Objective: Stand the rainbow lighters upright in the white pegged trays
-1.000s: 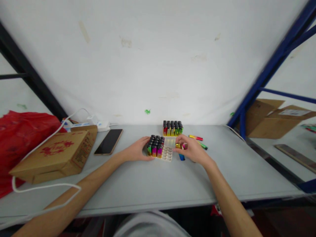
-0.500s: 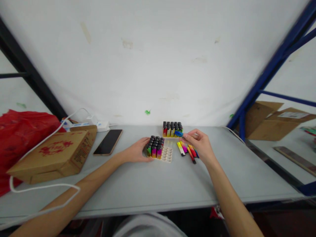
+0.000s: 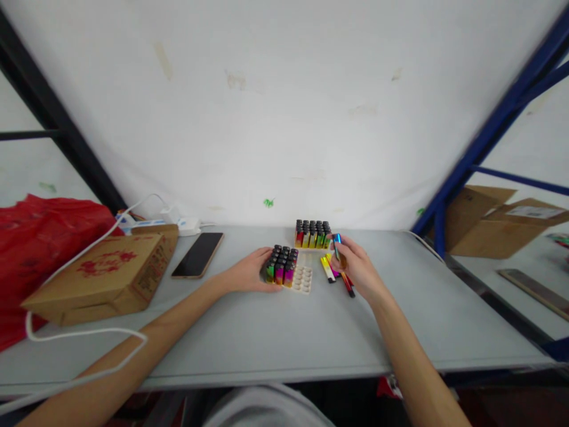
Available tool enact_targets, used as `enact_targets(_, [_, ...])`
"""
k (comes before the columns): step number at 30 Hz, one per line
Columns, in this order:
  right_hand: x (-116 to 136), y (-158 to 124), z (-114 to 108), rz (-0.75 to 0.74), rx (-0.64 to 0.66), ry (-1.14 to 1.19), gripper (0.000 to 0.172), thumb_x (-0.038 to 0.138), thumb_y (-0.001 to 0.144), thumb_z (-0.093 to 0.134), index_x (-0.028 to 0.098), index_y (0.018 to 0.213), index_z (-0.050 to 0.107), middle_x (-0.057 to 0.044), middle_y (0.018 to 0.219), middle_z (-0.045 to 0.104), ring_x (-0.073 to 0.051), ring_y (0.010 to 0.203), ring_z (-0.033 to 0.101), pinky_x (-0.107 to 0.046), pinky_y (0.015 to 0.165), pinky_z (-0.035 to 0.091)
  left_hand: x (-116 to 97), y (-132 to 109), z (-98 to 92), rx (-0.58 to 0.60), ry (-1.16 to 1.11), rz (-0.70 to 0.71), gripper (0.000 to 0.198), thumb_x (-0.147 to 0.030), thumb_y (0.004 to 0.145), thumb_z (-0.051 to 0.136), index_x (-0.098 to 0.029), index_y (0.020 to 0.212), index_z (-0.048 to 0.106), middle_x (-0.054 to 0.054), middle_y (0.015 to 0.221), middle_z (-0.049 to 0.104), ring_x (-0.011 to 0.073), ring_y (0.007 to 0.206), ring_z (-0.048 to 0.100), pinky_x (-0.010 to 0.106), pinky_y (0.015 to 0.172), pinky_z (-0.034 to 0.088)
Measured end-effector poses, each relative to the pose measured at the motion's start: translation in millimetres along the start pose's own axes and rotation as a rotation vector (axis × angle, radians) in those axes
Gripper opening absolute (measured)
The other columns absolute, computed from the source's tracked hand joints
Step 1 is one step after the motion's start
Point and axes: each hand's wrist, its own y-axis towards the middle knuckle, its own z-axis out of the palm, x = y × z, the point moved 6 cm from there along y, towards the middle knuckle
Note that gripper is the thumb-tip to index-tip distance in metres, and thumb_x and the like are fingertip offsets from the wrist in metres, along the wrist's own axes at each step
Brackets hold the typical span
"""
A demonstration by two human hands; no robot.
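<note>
My left hand (image 3: 249, 273) is wrapped around the left side of a pale lighter tray (image 3: 303, 280), thumb in front and fingers behind. Colourful lighters (image 3: 283, 262) with black tops stand upright in its left part; round sockets show bare on its right. Between the fingertips of my right hand (image 3: 361, 271), a blue lighter (image 3: 336, 239) is held roughly upright, its lower part covered by the fingers. Beneath that hand several loose lighters (image 3: 328, 268), yellow, magenta and red, lie on the table, partly hidden. Behind stands a second group of lighters (image 3: 313, 235) in a tray.
On the grey table (image 3: 267, 338) a phone (image 3: 198, 255) lies to the left, beside a brown cardboard box (image 3: 102, 276), a red plastic bag (image 3: 53, 231) and a white cable (image 3: 89, 333). A blue metal post (image 3: 440, 222) and an open carton (image 3: 484, 228) stand at right.
My right hand has turned the blue lighter from lying nearly flat to roughly upright, and has shifted slightly left and down over the loose lighters. My left hand keeps its hold on the tray.
</note>
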Motion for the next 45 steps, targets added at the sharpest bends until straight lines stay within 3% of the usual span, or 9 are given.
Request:
enact_targets(4, [-6.7,-0.9,14.2,0.028,0.081,-0.111,0.062,0.079,0.083,0.088,0.027,0.107,0.062,0.008,0.071,0.060,-0.007,0.047,0.032,-0.023,0.046,0.023,-3.3,2.9,1.3,0.000,-0.056,-0.025,0.104,-0.069,0.080,0.099,-0.016,0.163,0.062,0.021,0.165,0.066,0.0445,0.154,0.063,0.057,0.138,0.045])
enact_targets(10, [-9.7,-6.8,30.4,0.003,0.139,-0.296,0.068,0.095,0.088,0.071,0.031,0.107,0.055,0.014,0.059,0.041,-0.012,0.046,0.033,-0.024,0.046,0.026,-9.5,4.4,-1.5,0.023,-0.086,-0.014,0.104,-0.068,0.081,0.098,-0.014,0.162,0.062,0.021,0.165,0.066,0.0463,0.155,0.062,0.057,0.139,0.044])
enact_targets(13, [-4.5,-6.4,25.8,-0.088,0.058,-0.472,0.067,0.097,0.093,0.061,0.030,0.092,0.056,0.010,0.060,0.043,-0.015,0.052,0.039,-0.027,0.049,0.029,-11.3,4.0,-2.6,0.024,-0.087,-0.006,0.100,-0.064,0.083,0.098,-0.014,0.162,0.061,0.021,0.165,0.065,0.0463,0.155,0.061,0.057,0.139,0.043])
enact_targets(18, [6.8,-5.9,17.1,-0.242,-0.083,-0.841,0.064,0.076,0.103,0.055,0.028,0.063,0.044,0.002,0.059,0.048,-0.017,0.060,0.045,-0.032,0.059,0.031,-9.8,4.1,-2.4,0.019,-0.066,-0.015,0.099,-0.066,0.080,0.100,-0.018,0.159,0.063,0.019,0.164,0.067,0.0448,0.153,0.063,0.057,0.137,0.046])
enact_targets(24, [9.3,-7.3,16.3,-0.318,-0.109,-1.230,0.033,0.035,0.100,0.061,0.026,0.068,0.057,-0.004,0.065,0.067,-0.021,0.065,0.057,-0.033,0.066,0.032,-7.7,3.7,-2.0,0.013,-0.069,-0.005,0.102,-0.068,0.082,0.098,-0.015,0.161,0.062,0.021,0.164,0.066,0.0451,0.153,0.063,0.057,0.138,0.045])
enact_targets(29, [7.2,-7.7,16.7,-0.337,-0.087,-1.320,0.032,0.033,0.103,0.059,0.025,0.073,0.064,-0.007,0.069,0.073,-0.024,0.068,0.064,-0.033,0.066,0.033,-6.2,3.7,-1.4,0.022,-0.080,-0.006,0.103,-0.072,0.082,0.096,-0.017,0.162,0.062,0.021,0.163,0.066,0.0455,0.153,0.063,0.058,0.137,0.046])
enact_targets(35, [9.6,-10.1,23.4,-0.381,-0.066,-1.248,0.043,0.047,0.112,0.054,0.027,0.074,0.060,-0.006,0.068,0.072,-0.025,0.069,0.067,-0.032,0.069,0.037,-6.9,4.2,-1.2,0.023,-0.072,-0.005,0.102,-0.072,0.081,0.097,-0.018,0.161,0.064,0.019,0.164,0.067,0.0441,0.154,0.063,0.055,0.138,0.045])
enact_targets(41, [10.7,-11.6,22.2,-0.381,-0.030,-1.271,0.031,0.033,0.105,0.059,0.027,0.074,0.061,-0.003,0.063,0.067,-0.023,0.063,0.062,-0.032,0.067,0.035,-8.4,3.4,-1.3,0.030,-0.072,0.005,0.102,-0.070,0.084,0.096,-0.017,0.164,0.061,0.021,0.167,0.065,0.0464,0.156,0.061,0.060,0.139,0.043])
enact_targets(45, [6.7,-9.9,20.1,-0.365,0.007,-1.307,0.029,0.034,0.108,0.058,0.026,0.080,0.063,-0.004,0.067,0.069,-0.024,0.065,0.063,-0.033,0.068,0.034,-9.3,3.0,-2.5,0.030,-0.065,0.000,0.102,-0.070,0.084,0.096,-0.016,0.163,0.061,0.021,0.166,0.065,0.0454,0.157,0.061,0.059,0.139,0.044])
